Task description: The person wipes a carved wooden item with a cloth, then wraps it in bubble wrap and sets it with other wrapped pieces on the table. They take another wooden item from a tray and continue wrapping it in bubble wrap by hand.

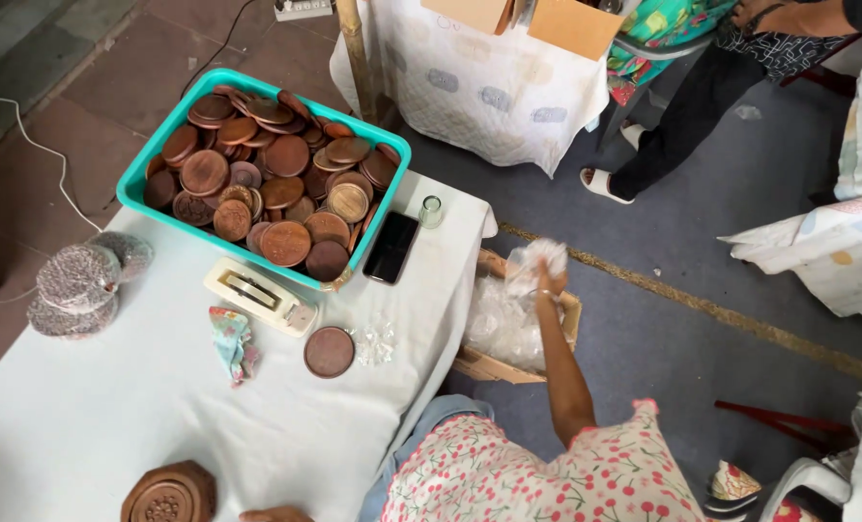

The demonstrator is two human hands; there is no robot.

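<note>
Reaching over the cardboard box [494, 367] beside the surface [112, 406], the right hand [547, 282] grasps a clear plastic bag [532, 261]; the left hand [274, 514] barely shows, its grip unreadable.

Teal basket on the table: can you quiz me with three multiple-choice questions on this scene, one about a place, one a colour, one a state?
1. Where is the black phone? A on the floor; B on the table beside the basket; C on a chair.
2. The basket's colour? A teal; B red; C yellow.
3. The right hand is: A flat on the table; B holding a clear plastic bag over the cardboard box; C gripping the phone.

Answers: B, it lies by the basket's corner; A, its rim is teal; B, the fingers are closed on the bag above the box.
</note>
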